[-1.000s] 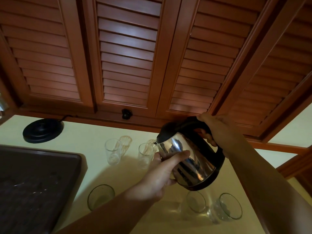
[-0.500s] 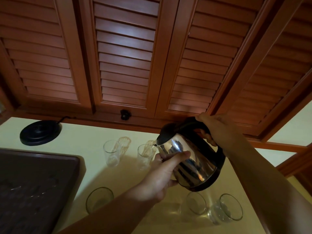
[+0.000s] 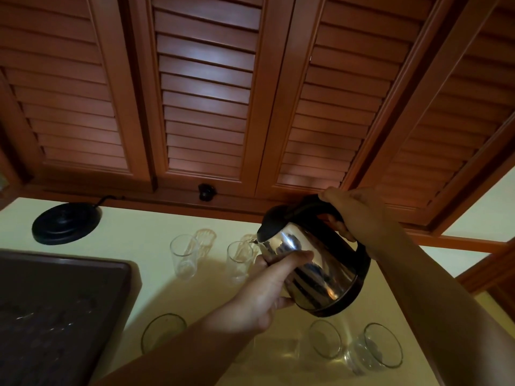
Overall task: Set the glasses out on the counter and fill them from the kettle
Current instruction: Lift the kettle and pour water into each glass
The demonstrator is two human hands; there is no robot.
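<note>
The kettle [image 3: 312,263], steel-bodied with a black lid and handle, was held tilted above the pale counter [image 3: 133,232], slightly right of centre, its spout pointing toward 9 o'clock; the right hand [image 3: 359,215] was wrapped round the black handle at the kettle's 1 o'clock side; the left hand [image 3: 267,291] was cupped against the steel body from 7 o'clock, thumb laid across the front, fingers curled under. The spout sat over the rim of a tall glass [image 3: 239,259] standing just at 9 o'clock of the kettle; a thin stream appeared at the spout, though the level in the glass could not be judged. A second tall glass [image 3: 184,256] stood further toward 9 o'clock, apart from the first. Three low wide glasses stood nearer the viewer: one [image 3: 163,331] at 7 o'clock of the kettle, beside the forearm; two [image 3: 324,342] [image 3: 383,345] at 5 to 6 o'clock, close together. The black kettle base [image 3: 65,222] sat at 10 o'clock, well apart, near the wall; a dark tray [image 3: 55,307] occupied the 8 o'clock corner; louvred wooden doors [image 3: 206,87] rose behind the counter.
</note>
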